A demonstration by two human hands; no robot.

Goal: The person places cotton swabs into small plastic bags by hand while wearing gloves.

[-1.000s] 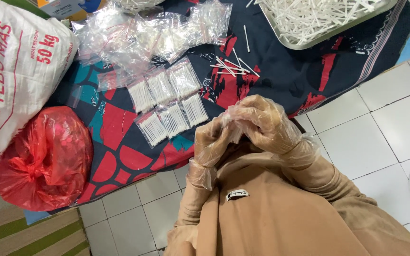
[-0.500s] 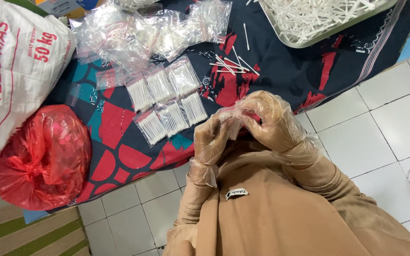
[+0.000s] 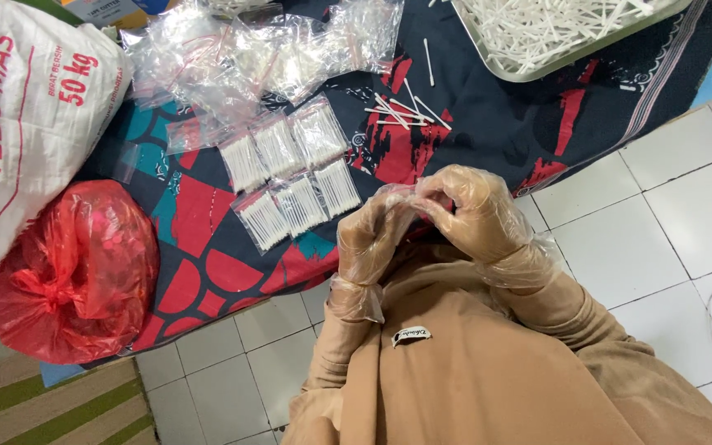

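Note:
Both hands wear loose clear plastic gloves and meet over the edge of a dark patterned cloth point(image 3: 488, 132). My left hand point(image 3: 370, 241) and my right hand point(image 3: 475, 216) pinch fingertips together on what looks like a small clear bag point(image 3: 416, 196), mostly hidden by the gloves. Just left of my hands, several small clear bags filled with white cotton swabs point(image 3: 294, 177) lie in two rows. A few loose swabs point(image 3: 401, 111) lie on the cloth beyond my hands.
A grey tray of loose swabs point(image 3: 504, 67) sits at the top right. A heap of empty clear bags point(image 3: 249, 49) lies at the top. A tied red plastic bag point(image 3: 76, 272) and a big white sack point(image 3: 18, 124) stand at the left. White floor tiles point(image 3: 669, 214) spread to the right.
My fingers have worked closer together at the pinch, and a red strip seen between them half a second ago is now hidden. Nothing on the cloth has moved.

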